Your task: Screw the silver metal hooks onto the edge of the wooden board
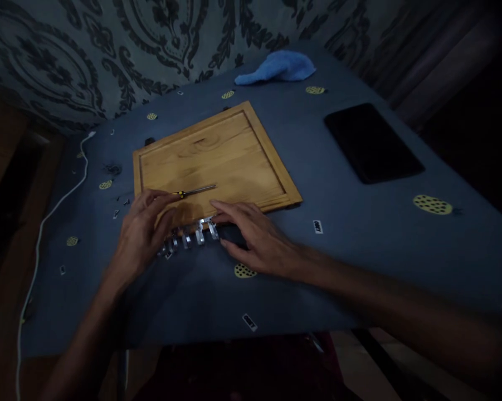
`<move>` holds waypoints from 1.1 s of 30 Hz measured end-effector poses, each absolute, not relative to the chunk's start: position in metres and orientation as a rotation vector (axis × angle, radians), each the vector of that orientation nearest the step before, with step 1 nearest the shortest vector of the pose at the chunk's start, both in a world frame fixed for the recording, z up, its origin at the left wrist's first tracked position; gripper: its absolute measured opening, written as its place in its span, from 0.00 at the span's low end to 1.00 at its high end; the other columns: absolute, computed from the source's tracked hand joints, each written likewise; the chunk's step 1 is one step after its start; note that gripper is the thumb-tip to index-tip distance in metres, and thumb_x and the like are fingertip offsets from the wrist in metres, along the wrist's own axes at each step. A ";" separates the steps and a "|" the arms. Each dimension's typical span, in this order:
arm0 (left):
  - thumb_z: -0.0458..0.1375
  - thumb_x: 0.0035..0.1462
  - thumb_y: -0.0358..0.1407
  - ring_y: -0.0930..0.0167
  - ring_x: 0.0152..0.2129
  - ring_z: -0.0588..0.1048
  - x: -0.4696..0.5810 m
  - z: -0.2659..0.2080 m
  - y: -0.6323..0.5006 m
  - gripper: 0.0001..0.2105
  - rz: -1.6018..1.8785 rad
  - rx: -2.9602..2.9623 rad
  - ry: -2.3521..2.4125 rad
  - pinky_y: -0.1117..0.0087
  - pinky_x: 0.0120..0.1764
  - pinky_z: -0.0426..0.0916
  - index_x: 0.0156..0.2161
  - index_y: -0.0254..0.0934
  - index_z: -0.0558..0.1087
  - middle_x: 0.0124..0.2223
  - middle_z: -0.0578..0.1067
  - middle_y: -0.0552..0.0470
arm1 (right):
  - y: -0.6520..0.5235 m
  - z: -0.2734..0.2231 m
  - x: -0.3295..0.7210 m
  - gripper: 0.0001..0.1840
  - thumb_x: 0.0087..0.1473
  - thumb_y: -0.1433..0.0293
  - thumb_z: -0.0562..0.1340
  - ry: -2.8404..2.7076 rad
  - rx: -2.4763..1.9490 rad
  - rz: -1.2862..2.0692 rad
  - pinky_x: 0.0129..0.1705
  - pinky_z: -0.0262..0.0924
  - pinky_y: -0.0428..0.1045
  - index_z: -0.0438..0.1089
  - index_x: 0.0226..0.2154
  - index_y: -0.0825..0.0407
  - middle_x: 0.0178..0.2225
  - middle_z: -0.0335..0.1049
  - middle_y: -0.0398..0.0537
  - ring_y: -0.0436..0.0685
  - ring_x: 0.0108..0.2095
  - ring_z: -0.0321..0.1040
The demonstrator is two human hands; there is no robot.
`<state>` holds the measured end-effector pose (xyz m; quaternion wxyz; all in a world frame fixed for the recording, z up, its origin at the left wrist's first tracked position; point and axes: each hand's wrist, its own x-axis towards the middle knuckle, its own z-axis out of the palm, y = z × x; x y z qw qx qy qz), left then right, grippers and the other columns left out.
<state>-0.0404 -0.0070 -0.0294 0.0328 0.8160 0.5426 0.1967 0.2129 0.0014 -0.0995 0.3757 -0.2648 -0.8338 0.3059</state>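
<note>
A strip of shiny metal hooks (199, 235) lies along the near edge of a framed wooden board (209, 150). My left hand (140, 228) is over the board's near left corner, its thumb by the left end of the strip. From under its fingers sticks out a screwdriver (198, 190) with a yellow and black handle, mostly hidden by the hand; its shaft points right across the board. At the strip's right end, my right hand (259, 236) has its fingertips and thumb on either side of the last hook, apparently gripping it.
Several small screws (117, 213) and a dark tangled bit (112, 168) lie left of the board. A white cable (62, 197) runs down the table's left side. A black tablet-like slab (371, 142) rests to the right, and a blue cloth (279, 67) at the back.
</note>
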 end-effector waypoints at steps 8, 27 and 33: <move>0.53 0.68 0.41 0.60 0.49 0.73 -0.072 -0.043 0.025 0.16 0.403 2.365 1.778 0.56 0.53 0.70 0.54 0.37 0.75 0.50 0.75 0.44 | 0.001 -0.102 0.214 0.38 0.63 0.72 0.58 -2.134 -0.699 0.785 0.56 0.67 0.68 0.47 0.71 0.47 0.52 0.74 0.55 0.65 0.54 0.69; 0.69 0.54 0.44 0.69 0.33 0.76 -0.062 -0.015 0.007 0.11 1.244 1.753 1.649 0.67 0.36 0.75 0.38 0.42 0.76 0.36 0.76 0.53 | 0.002 -0.099 0.215 0.38 0.63 0.73 0.59 -2.138 -0.674 0.780 0.57 0.66 0.67 0.47 0.71 0.47 0.53 0.75 0.55 0.65 0.55 0.69; 0.66 0.59 0.47 0.67 0.34 0.80 -0.030 -0.008 -0.011 0.11 1.526 1.717 1.569 0.60 0.38 0.80 0.41 0.46 0.74 0.37 0.78 0.54 | 0.002 -0.099 0.215 0.38 0.63 0.72 0.59 -2.145 -0.710 0.828 0.57 0.65 0.67 0.48 0.71 0.48 0.53 0.75 0.54 0.66 0.55 0.69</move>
